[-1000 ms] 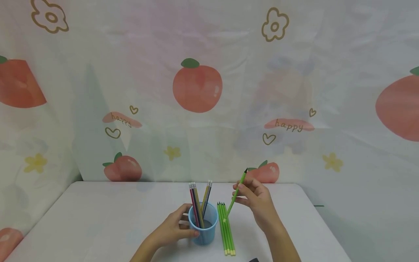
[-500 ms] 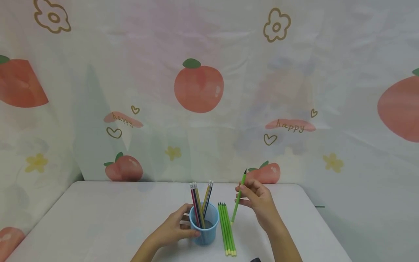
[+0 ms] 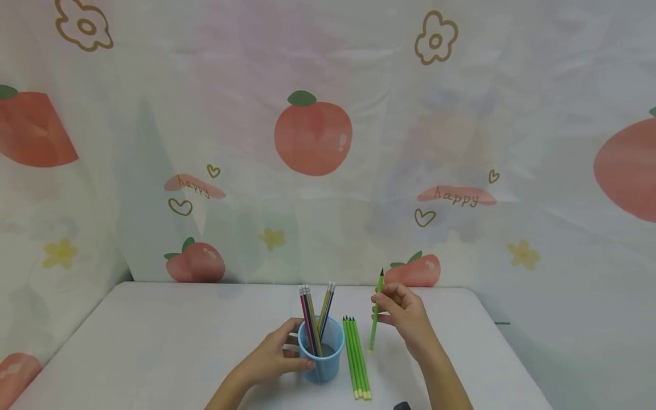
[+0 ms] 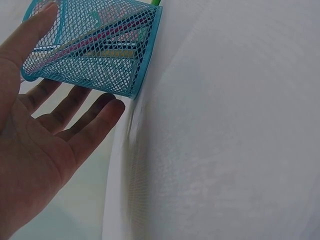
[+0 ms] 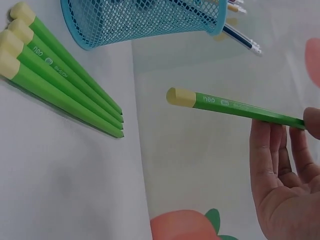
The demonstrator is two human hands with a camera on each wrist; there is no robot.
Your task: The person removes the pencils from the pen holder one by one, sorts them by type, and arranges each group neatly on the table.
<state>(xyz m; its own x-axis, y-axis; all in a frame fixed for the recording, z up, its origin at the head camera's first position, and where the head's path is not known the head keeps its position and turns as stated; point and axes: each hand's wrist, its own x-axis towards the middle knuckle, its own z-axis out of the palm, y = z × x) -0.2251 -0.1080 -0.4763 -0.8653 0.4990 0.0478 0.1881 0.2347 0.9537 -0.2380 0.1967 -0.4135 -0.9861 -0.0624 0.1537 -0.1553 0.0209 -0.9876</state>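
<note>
My left hand (image 3: 269, 356) holds a light-blue mesh pencil cup (image 3: 328, 370) from the left, thumb in front and fingers behind. Striped pencils (image 3: 308, 313) lean in the cup, white erasers up. To its right, several green pencils (image 3: 356, 361) lie side by side on the table, dark points away from me, cream ends near. My right hand (image 3: 407, 322) pinches another green pencil (image 3: 376, 324) between thumb and fingers. That pencil is nearly upright, point up and cream end down, right of the row; in the right wrist view its cream end (image 5: 181, 97) is apart from the row.
The white table (image 3: 169, 336) extends to both sides of the cup. A printed curtain (image 3: 312, 228) hangs behind it. A small dark object (image 3: 402, 406) shows at the bottom edge, cut off by the frame.
The pencil in my right hand has swung from tilted across the row to nearly upright, its lower end moving right, off the row. My left hand stays on the cup.
</note>
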